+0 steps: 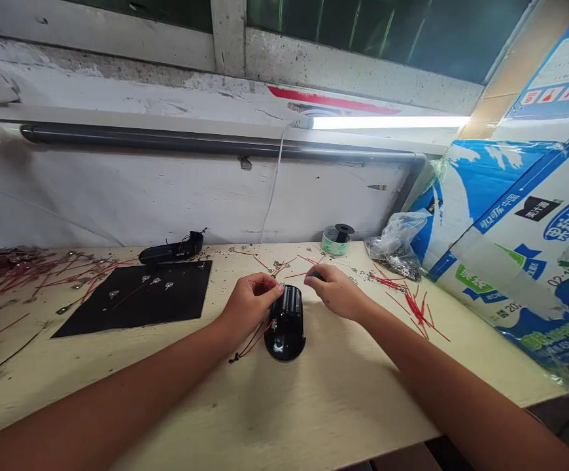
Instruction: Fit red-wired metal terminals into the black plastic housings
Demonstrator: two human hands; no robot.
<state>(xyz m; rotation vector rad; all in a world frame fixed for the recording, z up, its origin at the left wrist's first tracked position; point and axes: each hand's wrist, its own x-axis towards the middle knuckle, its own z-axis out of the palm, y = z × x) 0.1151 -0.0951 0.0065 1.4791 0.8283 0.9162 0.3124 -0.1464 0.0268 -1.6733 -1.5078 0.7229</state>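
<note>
A black plastic battery holder [285,324] lies on the pale wooden bench [314,399] between my hands, with its cell slots facing up and thin red and black wires trailing from it. My left hand [250,304] rests against the holder's left side, its fingertips pinching a thin red wire [262,283]. My right hand [336,292] sits just beyond the holder, fingers pinched on a small dark green object [318,277], which is mostly hidden.
A black mat [132,301] with metal tabs lies to the left, beside a heap of red wires [53,275]. Behind it lies a second black holder [171,248]. A tape spool [336,239], a plastic bag of metal parts [395,245], loose red wires [416,307] and cardboard boxes [515,242] stand at the back and right.
</note>
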